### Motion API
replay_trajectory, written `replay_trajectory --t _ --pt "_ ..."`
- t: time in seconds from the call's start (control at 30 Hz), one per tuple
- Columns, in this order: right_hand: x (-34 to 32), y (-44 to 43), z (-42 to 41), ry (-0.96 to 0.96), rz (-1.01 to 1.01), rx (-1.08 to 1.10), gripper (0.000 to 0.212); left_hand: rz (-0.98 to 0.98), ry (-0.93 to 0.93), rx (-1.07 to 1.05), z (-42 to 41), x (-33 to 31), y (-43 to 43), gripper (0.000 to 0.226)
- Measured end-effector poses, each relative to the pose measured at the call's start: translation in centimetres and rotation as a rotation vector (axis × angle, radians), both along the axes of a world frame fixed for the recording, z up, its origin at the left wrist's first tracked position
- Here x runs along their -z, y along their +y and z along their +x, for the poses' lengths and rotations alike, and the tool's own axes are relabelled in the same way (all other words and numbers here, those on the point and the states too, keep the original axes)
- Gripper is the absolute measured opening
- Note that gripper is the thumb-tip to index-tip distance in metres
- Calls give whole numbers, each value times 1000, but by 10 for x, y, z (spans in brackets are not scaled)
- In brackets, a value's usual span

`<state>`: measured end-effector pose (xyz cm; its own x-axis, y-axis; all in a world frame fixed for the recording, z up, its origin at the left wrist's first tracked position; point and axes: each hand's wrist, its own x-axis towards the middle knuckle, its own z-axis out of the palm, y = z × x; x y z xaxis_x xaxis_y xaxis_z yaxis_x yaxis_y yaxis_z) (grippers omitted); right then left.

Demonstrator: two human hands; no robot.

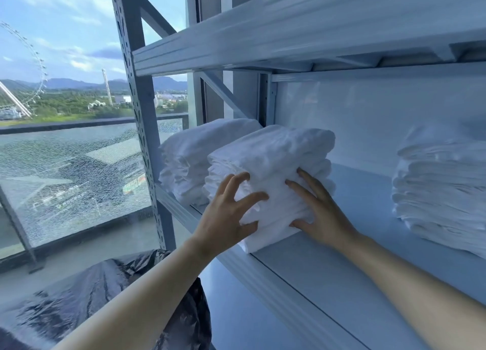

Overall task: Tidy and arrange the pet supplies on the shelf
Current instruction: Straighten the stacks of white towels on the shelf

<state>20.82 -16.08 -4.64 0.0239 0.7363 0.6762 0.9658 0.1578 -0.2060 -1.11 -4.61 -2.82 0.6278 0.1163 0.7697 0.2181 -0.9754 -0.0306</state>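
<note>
Here, nearest to you, a crumpled black plastic bag sits low at the left, below your left forearm. Your left hand is spread wide, fingers splayed and curled, their tips resting on the front left face of a folded stack of white padded sheets; it grips nothing firmly. Your right hand lies flat and open against the stack's right side, thumb low near the bottom edge, fingers pointing up and left along the folds. So the stack is pressed between your two palms, standing on the pale metal shelf board close to its front lip. Just behind and to the left of it, touching or nearly so, is a second white folded bundle beside the perforated grey upright post. Further right, well apart, a third white folded stack stands against the shelf's white back panel. Beyond the post, a cracked glass window pane.
</note>
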Motion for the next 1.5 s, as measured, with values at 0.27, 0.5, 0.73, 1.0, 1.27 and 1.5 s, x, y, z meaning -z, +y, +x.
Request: replay_trajectory --t 0.27,0.5,0.73,1.0,1.27,1.5 --pt "0 5 13 9 -1 -36 84 17 3 16 7 6 -1 44" --pt "1 19 20 34 -29 -29 88 -41 65 -33 10 2 7 49" --pt "-8 8 10 29 -6 3 93 -20 76 -46 -23 -3 29 56" --pt "-41 11 -47 -33 148 0 78 -68 91 -120 -41 -6 52 56" --pt "-66 40 -102 -149 60 174 60 -89 111 -172 -63 -12 76 52" --pt "-74 72 -133 -250 -81 361 67 -120 173 -182 -88 -11 124 60"
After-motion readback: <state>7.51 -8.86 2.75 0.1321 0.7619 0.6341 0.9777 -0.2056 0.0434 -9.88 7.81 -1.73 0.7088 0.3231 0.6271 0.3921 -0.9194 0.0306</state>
